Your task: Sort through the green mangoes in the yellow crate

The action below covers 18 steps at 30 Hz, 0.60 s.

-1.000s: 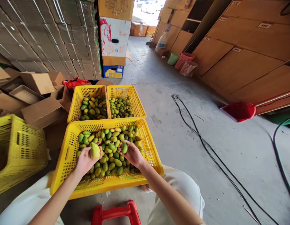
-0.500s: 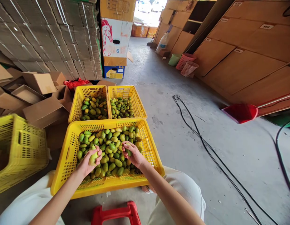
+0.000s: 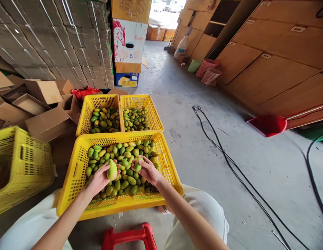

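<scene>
In my left hand (image 3: 102,177) lies a pale green mango (image 3: 112,170), its narrow end pointing up and away from me. My right hand (image 3: 150,171) grips a smaller green mango (image 3: 138,164) between thumb and fingers. Both hands are over a large yellow crate (image 3: 72,177), with a small gap between them. Many loose green and yellowish mangoes (image 3: 131,180) fill the crate's floor beneath; my hands hide some of them.
Beyond stand two smaller yellow crates, left (image 3: 80,118) and right (image 3: 156,116), holding more mangoes. Another yellow crate (image 3: 33,163) and open cardboard boxes (image 3: 48,123) lie left. A red stool (image 3: 128,236) is before me; black cables (image 3: 224,152) cross the floor at right.
My left hand has turned and moved slightly right, bringing its mango up into fuller view. The right hand has rotated its mango upward and shifted a little left. The crates have not moved.
</scene>
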{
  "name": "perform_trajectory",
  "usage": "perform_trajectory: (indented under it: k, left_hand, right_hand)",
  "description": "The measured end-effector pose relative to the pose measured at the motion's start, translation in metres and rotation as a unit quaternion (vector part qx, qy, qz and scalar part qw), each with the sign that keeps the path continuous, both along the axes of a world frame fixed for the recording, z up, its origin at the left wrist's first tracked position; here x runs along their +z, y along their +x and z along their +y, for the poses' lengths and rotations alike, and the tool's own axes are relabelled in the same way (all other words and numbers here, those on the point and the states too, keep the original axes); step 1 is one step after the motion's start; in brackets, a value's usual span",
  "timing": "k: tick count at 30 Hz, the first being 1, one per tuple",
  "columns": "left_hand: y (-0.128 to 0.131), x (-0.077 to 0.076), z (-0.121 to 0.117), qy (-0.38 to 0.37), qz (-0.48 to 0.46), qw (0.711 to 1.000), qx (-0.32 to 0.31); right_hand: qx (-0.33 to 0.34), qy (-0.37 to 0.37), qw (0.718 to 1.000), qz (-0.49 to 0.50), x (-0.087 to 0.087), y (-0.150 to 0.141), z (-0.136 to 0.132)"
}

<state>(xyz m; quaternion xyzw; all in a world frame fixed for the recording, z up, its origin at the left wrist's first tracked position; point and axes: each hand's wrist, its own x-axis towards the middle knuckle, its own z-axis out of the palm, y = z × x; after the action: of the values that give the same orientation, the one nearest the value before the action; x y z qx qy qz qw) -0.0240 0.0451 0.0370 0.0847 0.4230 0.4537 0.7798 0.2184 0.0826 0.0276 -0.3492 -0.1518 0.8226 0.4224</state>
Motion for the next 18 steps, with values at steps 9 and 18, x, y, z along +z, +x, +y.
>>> perform_trajectory:
  k: [9, 18]
  left_hand:
    - [-0.002, -0.006, -0.001, 0.046, 0.035, 0.998, 0.03]
    - [-0.002, 0.009, 0.009, -0.057, 0.009, 0.992, 0.113]
  right_hand:
    - [-0.055, -0.032, 0.998, -0.008, -0.002, 0.003, 0.003]
    - [-0.052, -0.028, 0.995, 0.076, -0.005, 0.009, 0.008]
